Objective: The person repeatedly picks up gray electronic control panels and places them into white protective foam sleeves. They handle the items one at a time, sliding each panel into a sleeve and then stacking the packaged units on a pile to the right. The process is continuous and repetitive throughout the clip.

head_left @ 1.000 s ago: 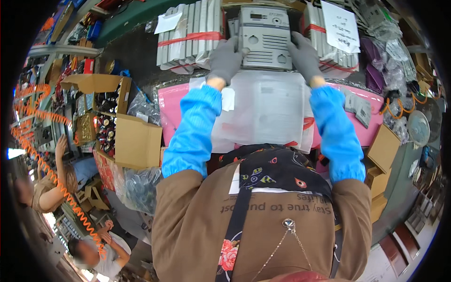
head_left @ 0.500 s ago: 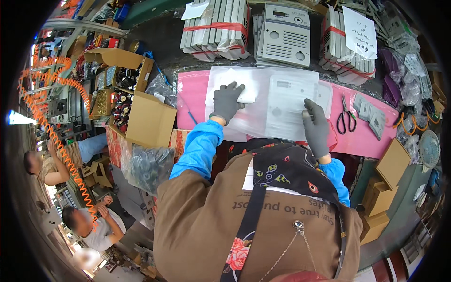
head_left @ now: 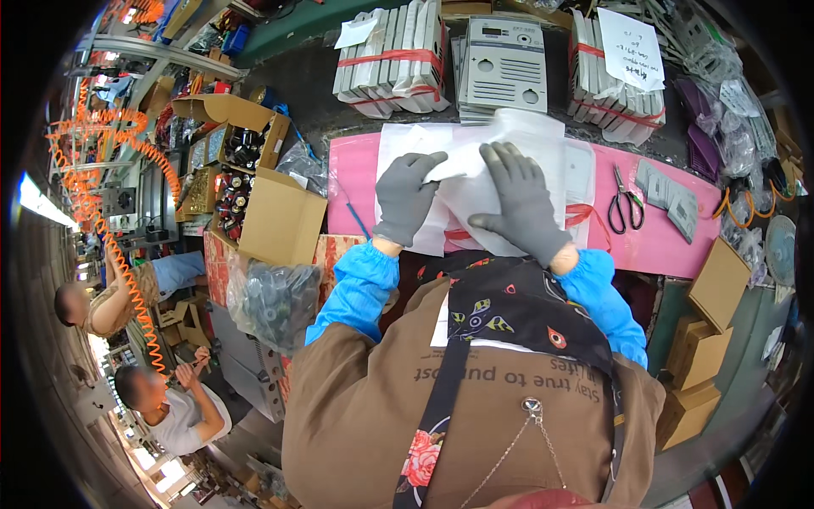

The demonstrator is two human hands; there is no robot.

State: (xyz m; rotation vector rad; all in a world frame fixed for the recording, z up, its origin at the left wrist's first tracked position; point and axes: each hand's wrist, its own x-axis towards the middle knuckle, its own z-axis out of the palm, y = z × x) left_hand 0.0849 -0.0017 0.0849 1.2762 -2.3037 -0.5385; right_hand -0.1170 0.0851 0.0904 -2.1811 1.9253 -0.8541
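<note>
A translucent white wrapping sheet (head_left: 530, 140) is folded up and over in front of me on the pink mat (head_left: 352, 161). My right hand (head_left: 524, 202), in a grey glove, lies over the fold with its fingers stretched and slightly apart. To the left, my gloved left hand (head_left: 407, 197) is closed at the edge of a small white foam piece (head_left: 462, 161), apparently pinching it. What lies under the folded sheet is hidden. Just right of it, a pale flat panel (head_left: 580, 170) shows partly, with red plastic strips (head_left: 585, 214) near my right wrist.
Black-handled scissors (head_left: 626, 208) and several small grey plates (head_left: 670, 199) lie at right. Behind stand red-tied panel bundles (head_left: 390, 59) (head_left: 615, 76) and a stack of grey slotted panels (head_left: 506, 68). An open cardboard box (head_left: 280, 216) is left. Two people are at far left.
My right hand has moved left and forward onto the sheet, folding its right side up and leftward. My left hand has shifted slightly nearer to me, its fingers now pointing right.
</note>
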